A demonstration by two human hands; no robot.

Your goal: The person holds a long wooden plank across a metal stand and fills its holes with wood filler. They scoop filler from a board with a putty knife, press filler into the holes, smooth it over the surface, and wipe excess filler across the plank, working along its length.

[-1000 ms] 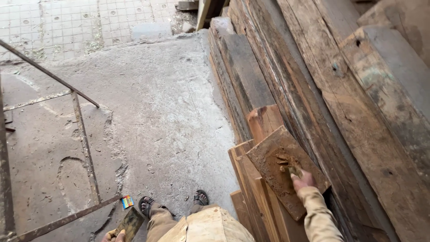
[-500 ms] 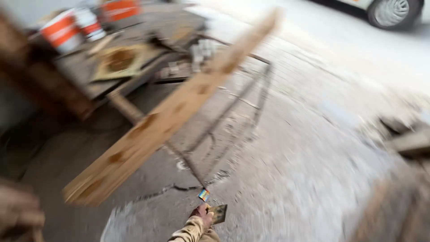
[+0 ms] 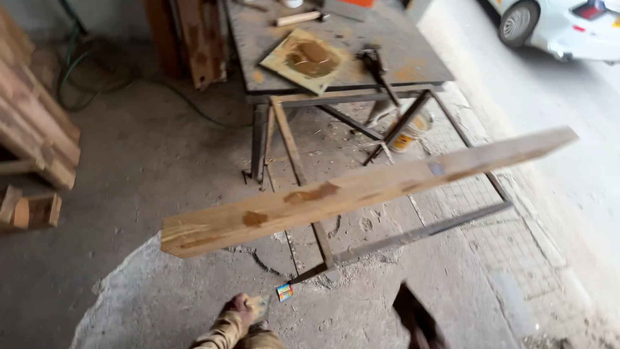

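A long pale wooden plank (image 3: 361, 190) hangs in the air across the middle of the view, its left end low and its right end higher. What carries it is hidden. My left hand (image 3: 240, 311), in a tan sleeve, is low at the bottom edge, below the plank's left half. It is closed on a small flat dark object (image 3: 261, 305) with a colourful tag (image 3: 284, 292). My right hand does not show. A dark blurred shape (image 3: 416, 318) rises from the bottom edge; I cannot tell what it is.
Behind the plank stands a metal work table (image 3: 413, 68) on a steel frame (image 3: 323, 249), with a stained square board (image 3: 309, 59) and a dark tool (image 3: 374, 64) on top. A bucket (image 3: 408, 132) sits underneath. Stacked timber (image 3: 32, 129) and wood blocks (image 3: 29, 210) are left, a white car (image 3: 562, 26) top right.
My view has swung from the timber stack, where my right hand rested on a board, to the work table. The plank is now up in the air. My left hand still holds the tagged object.
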